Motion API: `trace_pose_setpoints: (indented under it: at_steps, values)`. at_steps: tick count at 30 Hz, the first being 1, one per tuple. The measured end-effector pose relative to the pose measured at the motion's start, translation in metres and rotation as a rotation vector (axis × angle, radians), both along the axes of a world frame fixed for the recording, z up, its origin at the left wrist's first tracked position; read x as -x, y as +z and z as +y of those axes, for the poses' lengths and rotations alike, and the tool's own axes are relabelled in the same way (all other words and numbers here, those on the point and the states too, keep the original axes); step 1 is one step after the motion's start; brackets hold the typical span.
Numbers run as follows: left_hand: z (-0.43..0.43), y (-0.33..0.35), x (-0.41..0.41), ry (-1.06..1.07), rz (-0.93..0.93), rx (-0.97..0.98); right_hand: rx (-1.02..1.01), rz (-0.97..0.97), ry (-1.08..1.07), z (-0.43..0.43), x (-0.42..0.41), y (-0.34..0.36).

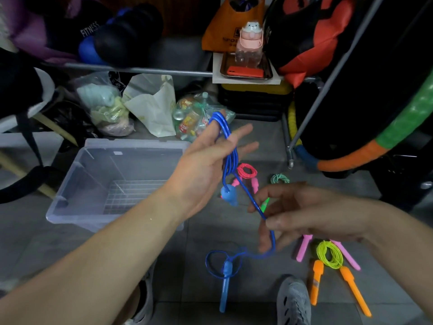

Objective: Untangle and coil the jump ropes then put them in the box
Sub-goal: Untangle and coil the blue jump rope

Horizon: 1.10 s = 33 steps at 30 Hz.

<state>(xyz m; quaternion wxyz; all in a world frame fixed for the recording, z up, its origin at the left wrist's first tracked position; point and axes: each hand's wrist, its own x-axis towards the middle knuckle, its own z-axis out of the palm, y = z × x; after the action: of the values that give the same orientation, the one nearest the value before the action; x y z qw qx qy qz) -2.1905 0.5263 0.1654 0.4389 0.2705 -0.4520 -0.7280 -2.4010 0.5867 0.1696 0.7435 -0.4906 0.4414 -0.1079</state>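
1. Grey tiled floor [210,235], with a cluttered metal rack [140,71] at the far side.
2. Clear plastic box [77,184], lid off, on the floor to the left of both hands. A wire grid shows at its bottom.
3. Left hand [206,160], raised above the box's right end. Fingers [246,130] mostly straight and spread, not clenched. Coils of rope hang over one raised digit; cannot tell whether it is the thumb or the forefinger.
4. Right hand [304,212], lower and to the right, back of the hand up. Thumb and fingertips pinch the free run of the same rope.
5. Blue jump rope [228,160]: several loops draped from the left hand, then one strand slanting down into the right hand's pinch. Below that it trails to a loose tangle on the floor.
6. One blue handle [228,195] dangles under the left hand. The other handle [225,287] lies on the floor by the tangle.
7. Yellow rope [329,254], coiled, with orange handles, on the floor under the right wrist, beside pink handles [302,248].
8. Red rope [246,171], coiled, on the floor beyond the hands.
9. Green cord [280,178], a small bundle just right of the red rope.
10. Grey shoe [293,301] at the bottom edge.
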Motion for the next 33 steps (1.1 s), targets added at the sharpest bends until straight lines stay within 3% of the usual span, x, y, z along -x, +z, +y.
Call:
trace_pose_setpoints:
  at_steps: [4,8,10,15,24,29,33]
  values:
    - [0.005,-0.011,0.002,-0.042,-0.405,0.219,-0.039,-0.153,-0.040,-0.003,0.007,0.008]
    - [0.011,-0.010,0.002,-0.173,-0.534,0.231,0.034,-0.438,-0.246,-0.008,0.010,0.016]
    - [0.017,-0.010,0.003,-0.286,-0.494,0.188,0.116,-0.452,-0.376,-0.011,0.008,0.016]
    - [0.027,-0.010,0.010,-0.391,-0.321,-0.010,0.344,-0.185,-0.685,-0.020,0.008,0.002]
    - [0.025,-0.006,0.009,-0.586,-0.033,-0.196,0.378,0.006,-0.690,-0.020,0.008,-0.001]
    - [0.024,-0.002,0.012,-0.391,0.231,-0.290,0.227,0.124,-0.579,-0.011,-0.002,-0.010]
    - [0.011,0.003,0.008,-0.122,0.288,-0.289,0.169,0.259,-0.517,-0.006,-0.012,-0.012]
